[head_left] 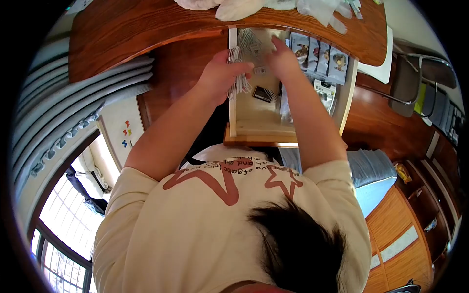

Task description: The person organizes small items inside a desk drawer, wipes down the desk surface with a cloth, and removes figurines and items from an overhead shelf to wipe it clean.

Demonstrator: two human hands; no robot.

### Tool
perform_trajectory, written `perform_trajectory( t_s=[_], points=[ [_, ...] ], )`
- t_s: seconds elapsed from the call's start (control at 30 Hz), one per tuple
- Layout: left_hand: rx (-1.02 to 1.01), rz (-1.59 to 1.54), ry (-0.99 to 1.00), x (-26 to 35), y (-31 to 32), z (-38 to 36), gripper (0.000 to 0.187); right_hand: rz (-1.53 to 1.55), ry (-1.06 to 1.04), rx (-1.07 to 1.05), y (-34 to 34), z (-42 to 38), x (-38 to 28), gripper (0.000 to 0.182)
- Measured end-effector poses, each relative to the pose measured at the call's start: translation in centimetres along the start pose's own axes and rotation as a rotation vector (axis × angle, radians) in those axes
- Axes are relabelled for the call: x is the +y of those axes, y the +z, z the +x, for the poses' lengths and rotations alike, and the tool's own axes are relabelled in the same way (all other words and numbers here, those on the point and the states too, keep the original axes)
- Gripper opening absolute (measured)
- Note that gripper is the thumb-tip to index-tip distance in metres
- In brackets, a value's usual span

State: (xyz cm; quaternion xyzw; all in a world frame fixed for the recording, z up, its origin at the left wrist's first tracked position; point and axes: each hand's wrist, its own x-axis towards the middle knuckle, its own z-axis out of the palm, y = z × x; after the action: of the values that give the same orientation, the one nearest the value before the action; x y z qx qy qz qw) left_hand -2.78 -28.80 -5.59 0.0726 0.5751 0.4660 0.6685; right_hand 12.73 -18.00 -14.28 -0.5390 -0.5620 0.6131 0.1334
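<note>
Left hand (218, 76) angles inward, grip pinching white strips (239, 84) at the drawer's (259, 124) left edge — right hand (283, 62) reaches far, grip impossible to tell.

can make out "and" in black on the cream t-shirt (190, 234), center of the frame — cannot read the rest, warped by folds. reads like "bass" on a package (324, 89) in the drawer (259, 124), right of upper center — too small beyond that.
</note>
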Motion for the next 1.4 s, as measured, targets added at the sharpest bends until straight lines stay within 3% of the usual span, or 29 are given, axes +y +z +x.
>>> perform_trajectory(
  t_s=[0.07, 0.1, 0.17, 0.23, 0.33, 0.4, 0.43, 0.5, 0.53, 0.6, 0.67, 0.73, 0.87, 0.9, 0.97, 1.03, 1.07, 1.13, 1.17, 1.23, 1.27, 1.4],
  points=[
    [-0.003, 0.002, -0.004, 0.0, 0.1, 0.4, 0.032, -0.797, 0.027, -0.013, -1.0, -3.3, -1.9, 0.032],
    [-0.007, 0.005, -0.017, -0.3, 0.3, 0.6, 0.032, -0.985, -0.038, -0.113, -0.7, -4.1, 1.3, 0.026],
    [-0.051, 0.024, -0.015, -1.2, 0.5, 1.7, 0.034, -1.171, -0.1, -0.207, -0.3, -6.1, 4.1, 0.022],
    [-0.09, 0.045, -0.011, -1.7, 1.1, 2.9, 0.036, -1.314, 0.081, -0.379, 1.1, -8.7, 2.7, 0.019],
    [0.008, 0.074, 0.005, -2.4, 3.2, 5.3, 0.044, -1.311, 0.138, -0.273, 2.4, -8.6, 3.6, 0.015],
    [0.119, 0.504, 0.176, -2.4, 4.2, 7.7, 0.045, -1.284, 0.159, -0.27, 2.3, -8.6, 3.2, 0.015],
    [0.111, 0.505, 0.176, -1.7, 4.8, 8.4, 0.045, -1.262, 0.172, -0.262, 1.9, -8.3, 3.1, 0.015],
    [0.28, 1.142, 0.178, -0.6, 5.9, 9.7, 0.056, -1.223, 0.128, -0.247, 1.2, -8.2, 4.0, 0.015],
    [0.275, 1.138, 0.178, -1.2, 5.7, 11.3, 0.056, -1.185, 0.071, -0.237, 0.8, -8.0, 4.1, 0.015],
    [0.355, 1.595, 0.208, -2.5, 5.1, 13.9, 0.069, -1.083, 0.094, -0.225, -0.9, -7.1, 3.4, 0.017],
    [0.215, 1.991, 0.196, -2.5, 5.4, 13.6, 0.069, -0.974, 0.115, -0.214, -2.2, -6.1, 2.3, 0.02],
    [0.39, 2.032, 0.183, -3.2, 5.8, 13.7, 0.069, -0.505, 0.153, -0.107, -3.0, -4.6, 1.8, 0.022],
    [0.35, 1.849, 0.115, -1.0, 6.4, 13.0, 0.063, -0.394, 0.221, -0.077, -1.1, 0.2, 1.2, 0.026],
    [0.307, 1.51, 0.03, -0.5, 5.9, 12.9, 0.059, -0.385, 0.172, -0.063, -0.4, 1.2, 1.8, 0.034],
    [0.263, 1.176, -0.052, 0.3, 5.9, 12.0, 0.055, -0.364, 0.002, -0.014, 1.0, 3.5, 4.5, 0.048],
    [0.113, 2.079, 0.165, 0.7, 6.8, 9.6, 0.051, -0.296, -0.13, -0.009, 1.2, 3.3, 5.2, 0.049],
    [0.109, 2.078, 0.165, 0.0, 5.5, 9.6, 0.051, -0.269, -0.132, -0.023, 0.6, 2.1, 4.3, 0.047],
    [-0.122, 2.393, 0.976, -1.5, 2.3, 9.2, 0.057, -0.391, -0.085, -0.007, -0.4, -0.2, 3.0, 0.041],
    [-0.121, 2.386, 0.974, -2.0, 2.0, 9.3, 0.057, -0.541, -0.037, 0.021, -0.6, -1.1, 2.8, 0.037],
    [-0.172, 2.458, 0.567, -1.9, 2.3, 8.6, 0.064, -0.628, 0.077, 0.01, 0.6, -2.7, 2.8, 0.034],
    [-0.165, 2.454, 0.565, -2.2, 2.3, 8.8, 0.064, -0.708, 0.19, 0.002, 1.5, -3.1, 3.0, 0.03],
    [-0.057, 2.491, 0.399, -3.5, 3.4, 9.2, 0.068, -0.675, 0.175, 0.07, 3.8, -3.2, 5.0, 0.033]
  ],
)
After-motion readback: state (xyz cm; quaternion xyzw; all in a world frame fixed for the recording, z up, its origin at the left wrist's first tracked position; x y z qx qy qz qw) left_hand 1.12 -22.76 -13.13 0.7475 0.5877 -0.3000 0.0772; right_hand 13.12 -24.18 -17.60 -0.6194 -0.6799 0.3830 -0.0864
